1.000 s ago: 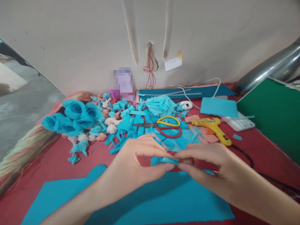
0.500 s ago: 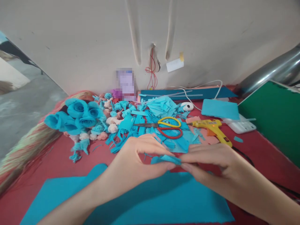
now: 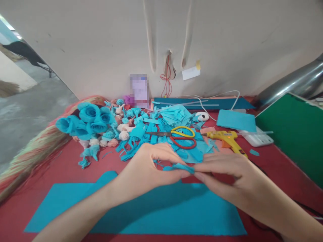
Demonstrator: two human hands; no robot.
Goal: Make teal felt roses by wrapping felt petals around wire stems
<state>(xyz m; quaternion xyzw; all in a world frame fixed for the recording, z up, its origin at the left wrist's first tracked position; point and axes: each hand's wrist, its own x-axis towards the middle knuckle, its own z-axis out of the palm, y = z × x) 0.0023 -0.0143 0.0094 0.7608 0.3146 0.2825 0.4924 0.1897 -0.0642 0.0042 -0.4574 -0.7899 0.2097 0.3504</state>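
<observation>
My left hand point(image 3: 147, 168) and my right hand point(image 3: 227, 179) meet at their fingertips over the red table point(image 3: 63, 171). Both pinch a small strip of blue felt point(image 3: 178, 167), one hand at each end, held just above a large blue felt sheet point(image 3: 141, 213) that lies flat in front of me. Beyond the hands lies a heap of blue felt scraps point(image 3: 161, 129) with yellow-and-red scissors point(image 3: 180, 136) on top. A yellow glue gun point(image 3: 225, 137) lies right of the scissors.
Blue felt roses point(image 3: 87, 122) and small pale rolled buds point(image 3: 121, 131) are bunched at the left. At the back right lie a folded blue piece point(image 3: 236, 120), a white box point(image 3: 258, 138) and a green board point(image 3: 295, 134). The glue gun's black cord point(image 3: 262, 169) runs near my right wrist.
Both hands have stayed pinched on the blue strip, working it slightly between the fingertips. The view has shifted a little, so more of the blue sheet's near edge shows.
</observation>
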